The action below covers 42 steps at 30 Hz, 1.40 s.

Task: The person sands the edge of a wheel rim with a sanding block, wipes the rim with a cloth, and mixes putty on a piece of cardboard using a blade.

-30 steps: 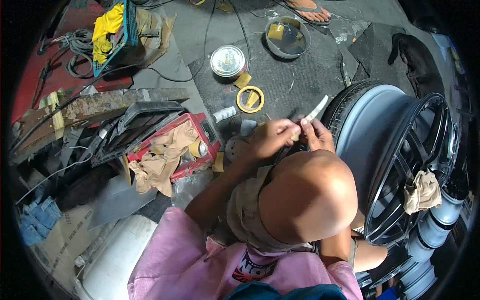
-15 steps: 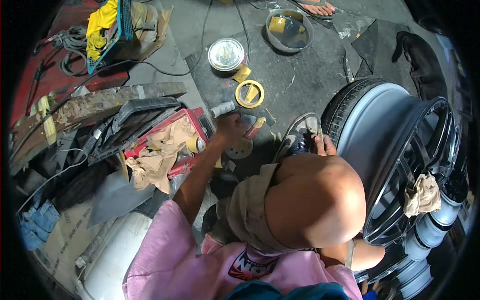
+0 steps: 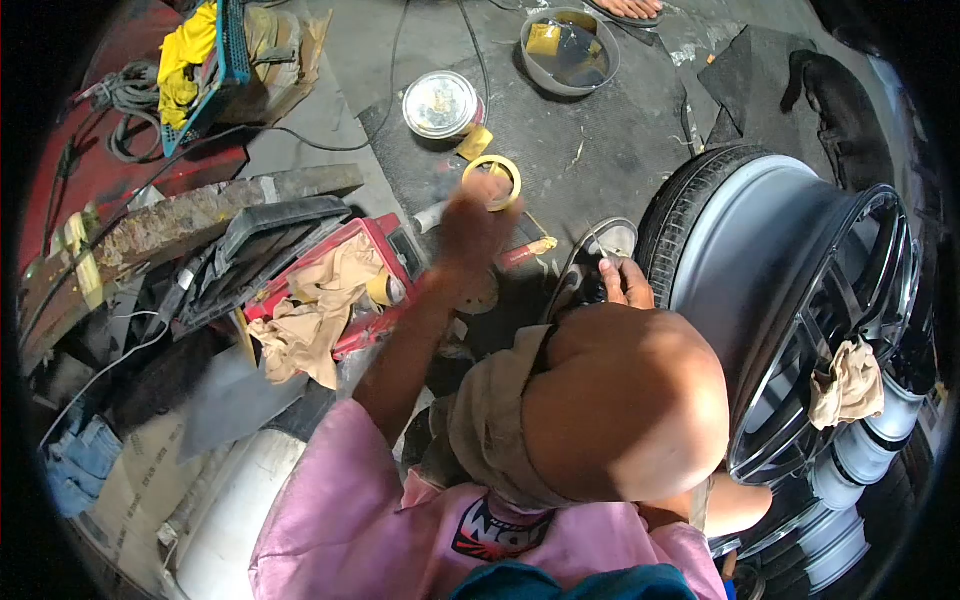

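Yellow tape ring lies partly behind left hand, right hand apart; grips unclear.

Yellow tape roll: ring-shaped, open centre, lay flat on dark floor, partly covered by blurred left hand; contact unclear. Red-handled tool: slim, yellowish at one end, lay on same floor, just beside left hand, yellowish end toward the shoe, apart from roll. Tool's inner end was hard to make out.
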### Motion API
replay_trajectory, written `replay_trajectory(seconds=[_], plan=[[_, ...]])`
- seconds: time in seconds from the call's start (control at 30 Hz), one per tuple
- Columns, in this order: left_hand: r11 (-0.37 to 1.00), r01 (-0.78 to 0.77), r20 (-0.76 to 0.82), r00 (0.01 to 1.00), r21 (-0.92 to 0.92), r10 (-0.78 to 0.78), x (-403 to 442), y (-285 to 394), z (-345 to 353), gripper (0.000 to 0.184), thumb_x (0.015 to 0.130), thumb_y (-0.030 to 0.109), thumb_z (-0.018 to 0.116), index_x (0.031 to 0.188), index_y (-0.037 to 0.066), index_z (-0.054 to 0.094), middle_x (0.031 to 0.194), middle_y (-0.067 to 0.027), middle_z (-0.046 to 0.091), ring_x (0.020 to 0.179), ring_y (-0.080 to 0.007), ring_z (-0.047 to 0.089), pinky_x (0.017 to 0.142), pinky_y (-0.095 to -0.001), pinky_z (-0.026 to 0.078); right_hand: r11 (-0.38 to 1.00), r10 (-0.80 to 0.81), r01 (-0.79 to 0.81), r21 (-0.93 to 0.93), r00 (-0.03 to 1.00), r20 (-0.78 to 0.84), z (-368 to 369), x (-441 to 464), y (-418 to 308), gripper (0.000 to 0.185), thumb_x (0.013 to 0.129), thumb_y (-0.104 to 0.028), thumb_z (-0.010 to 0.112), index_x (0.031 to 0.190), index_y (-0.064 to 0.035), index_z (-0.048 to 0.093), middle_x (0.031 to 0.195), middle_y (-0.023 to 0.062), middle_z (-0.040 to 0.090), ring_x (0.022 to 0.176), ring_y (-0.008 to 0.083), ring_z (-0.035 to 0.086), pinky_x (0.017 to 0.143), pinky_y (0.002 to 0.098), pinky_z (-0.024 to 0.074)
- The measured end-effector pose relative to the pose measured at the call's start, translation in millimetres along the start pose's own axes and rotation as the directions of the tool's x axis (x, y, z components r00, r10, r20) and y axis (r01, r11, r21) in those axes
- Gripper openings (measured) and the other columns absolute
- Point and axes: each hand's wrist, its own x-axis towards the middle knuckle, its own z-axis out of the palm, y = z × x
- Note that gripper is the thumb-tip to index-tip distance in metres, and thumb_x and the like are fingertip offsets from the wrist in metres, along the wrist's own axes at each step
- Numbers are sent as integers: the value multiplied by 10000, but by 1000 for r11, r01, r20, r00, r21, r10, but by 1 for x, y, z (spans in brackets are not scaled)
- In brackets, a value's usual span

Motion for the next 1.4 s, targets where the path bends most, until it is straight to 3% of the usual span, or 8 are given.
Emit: replay_trajectory(seconds=[0.1,0.2,0.37,0.9,1.13,1.23,1.3,1.4], plan=[[950,30,-228,973,312,44,65,4,-68,595,810,333,918,1267,43,671,1198,-200,659,1126,-394,643,995,-493,510,991,-122,126,42,988,-91,2,1,-1,362,1114,-353,569,1139,-3,658,1084,225,671,1047,448,647,942,499,480],[917,125,-166,984,379,-66,107,-36,-78,1132,684,490,984,1586,70,444,1368,-265,569,1246,-459,595,1147,-496,456,991,-134,133,-28,990,-46,1,10,10,344,1126,-329,543,1173,-11,663,1128,222,663,1068,452,643,961,503,477],[906,195,36,974,375,-224,147,-41,-64,1119,632,486,979,1564,112,486,1375,-238,582,1267,-438,609,1102,-506,506,987,-158,156,-24,985,-73,-6,13,-11,290,1100,-282,613,1185,-10,669,1100,236,650,1007,462,644,902,522,499],[882,-441,340,865,165,369,128,94,-39,947,656,177,879,1531,196,518,1426,-189,531,1277,-460,552,1058,-536,536,997,54,-49,62,996,-74,-23,18,-36,350,1094,-338,630,1191,-7,690,1001,191,718,915,322,677,857,435,527],[903,-426,339,858,52,385,92,84,-18,951,650,165,855,1539,148,515,1407,-209,551,1225,-450,573,1034,-530,537,995,-38,52,90,987,-156,-15,24,-29,365,1095,-355,628,1184,-7,693,953,176,719,888,268,654,853,412,522],[928,-365,400,863,74,308,93,73,3,979,669,176,866,1570,157,485,1451,-200,524,1252,-448,566,1034,-537,542,979,-13,61,197,972,-234,-10,25,-23,327,1095,-331,659,1161,-12,690,837,39,653,813,120,535,752,319,479],[933,-341,454,853,114,257,93,71,19,998,683,188,876,1591,163,463,1480,-194,507,1270,-447,561,1036,-541,545,989,37,-6,150,979,-202,-15,22,-29,378,1088,-370,626,1164,-5,691,868,158,687,834,210,604,797,393,507],[934,-333,482,845,131,233,88,71,32,1039,747,246,912,1644,177,393,1581,-207,438,1339,-450,527,1077,-548,535,991,27,3,135,976,-216,-11,24,-29,372,1095,-351,626,1170,7,697,872,160,691,818,233,615,792,407,512]])
